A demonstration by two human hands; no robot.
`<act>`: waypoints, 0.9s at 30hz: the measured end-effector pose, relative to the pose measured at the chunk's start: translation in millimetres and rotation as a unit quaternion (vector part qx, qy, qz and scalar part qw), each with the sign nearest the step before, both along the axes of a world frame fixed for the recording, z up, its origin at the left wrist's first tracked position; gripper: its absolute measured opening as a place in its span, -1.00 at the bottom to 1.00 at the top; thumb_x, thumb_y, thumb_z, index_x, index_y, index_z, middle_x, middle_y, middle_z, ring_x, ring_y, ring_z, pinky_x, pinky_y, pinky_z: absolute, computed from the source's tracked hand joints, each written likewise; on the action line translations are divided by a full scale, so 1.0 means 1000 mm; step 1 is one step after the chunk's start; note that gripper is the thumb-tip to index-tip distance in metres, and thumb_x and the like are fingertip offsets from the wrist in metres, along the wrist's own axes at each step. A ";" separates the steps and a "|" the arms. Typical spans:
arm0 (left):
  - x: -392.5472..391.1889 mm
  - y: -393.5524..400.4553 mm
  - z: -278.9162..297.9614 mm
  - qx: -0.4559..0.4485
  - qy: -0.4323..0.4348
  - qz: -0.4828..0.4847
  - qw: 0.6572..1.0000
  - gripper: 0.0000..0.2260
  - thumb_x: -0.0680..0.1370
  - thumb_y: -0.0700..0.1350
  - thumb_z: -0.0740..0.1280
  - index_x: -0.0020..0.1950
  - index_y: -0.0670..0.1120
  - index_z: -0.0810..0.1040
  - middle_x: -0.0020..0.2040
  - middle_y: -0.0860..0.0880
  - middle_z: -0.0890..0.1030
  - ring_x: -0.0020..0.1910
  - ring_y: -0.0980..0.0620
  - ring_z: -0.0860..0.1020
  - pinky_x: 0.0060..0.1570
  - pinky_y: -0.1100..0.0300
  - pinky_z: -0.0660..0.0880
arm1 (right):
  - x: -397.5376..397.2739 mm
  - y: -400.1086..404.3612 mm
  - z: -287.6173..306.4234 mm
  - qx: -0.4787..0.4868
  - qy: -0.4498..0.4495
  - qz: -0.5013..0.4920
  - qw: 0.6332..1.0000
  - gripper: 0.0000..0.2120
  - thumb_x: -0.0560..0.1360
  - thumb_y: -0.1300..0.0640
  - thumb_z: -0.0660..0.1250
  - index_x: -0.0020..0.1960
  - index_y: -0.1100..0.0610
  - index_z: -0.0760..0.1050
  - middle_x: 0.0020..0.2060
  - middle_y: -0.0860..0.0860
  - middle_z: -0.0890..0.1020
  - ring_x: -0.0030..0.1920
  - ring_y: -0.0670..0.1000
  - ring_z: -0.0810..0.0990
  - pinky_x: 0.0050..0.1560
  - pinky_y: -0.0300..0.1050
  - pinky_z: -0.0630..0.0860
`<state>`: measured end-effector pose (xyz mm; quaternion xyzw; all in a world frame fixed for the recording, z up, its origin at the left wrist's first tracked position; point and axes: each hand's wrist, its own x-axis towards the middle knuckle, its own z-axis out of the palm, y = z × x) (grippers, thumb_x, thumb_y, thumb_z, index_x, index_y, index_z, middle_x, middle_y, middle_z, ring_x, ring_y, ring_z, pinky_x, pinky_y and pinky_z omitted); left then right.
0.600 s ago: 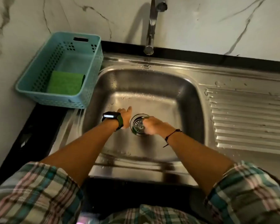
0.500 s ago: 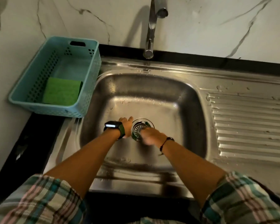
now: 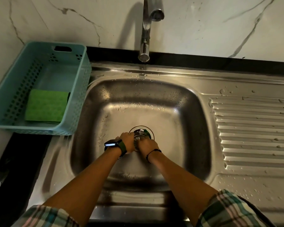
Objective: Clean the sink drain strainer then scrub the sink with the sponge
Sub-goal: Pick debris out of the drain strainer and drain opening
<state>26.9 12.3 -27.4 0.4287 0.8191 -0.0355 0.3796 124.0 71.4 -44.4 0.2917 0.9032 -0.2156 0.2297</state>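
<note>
Strainer work came first: the round slotted metal drain strainer [image 3: 140,134] sat in the drain opening at the middle of the floor of the wet stainless steel sink [image 3: 187,128], slightly toward its near wall, and seemed tilted or partly lifted, with something green showing at its far right rim. My left hand [image 3: 127,141], with a dark watch on a green strap at the wrist, had its fingers curled against the strainer's left edge; my right hand [image 3: 146,145] was bent over its near side, fingers tucked under and apparently gripping it, though I could not see the tips. The green rectangular scouring sponge [image 3: 46,105] lay untouched in the near end of the teal perforated plastic basket [image 3: 82,76] beside the sink's left edge. I judged the risks to be wet metal slipping from my fingers and dropping back, or loosened debris falling down the open drain if I tipped the strainer while lifting. The chrome tap [image 3: 144,38] stood above the far rim, no stream showing.
</note>
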 end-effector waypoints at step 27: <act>0.113 0.060 0.133 0.298 -0.272 0.167 0.900 -0.68 0.53 -0.04 0.29 0.25 -0.14 0.45 0.19 -0.12 0.56 0.16 -0.08 0.53 0.19 -0.01 0.49 | 0.167 0.048 0.166 -0.347 0.449 -0.597 0.567 -0.74 0.51 0.44 0.14 -0.27 0.19 0.41 -0.50 0.02 0.64 -0.41 -0.01 0.65 -0.35 -0.12 0.63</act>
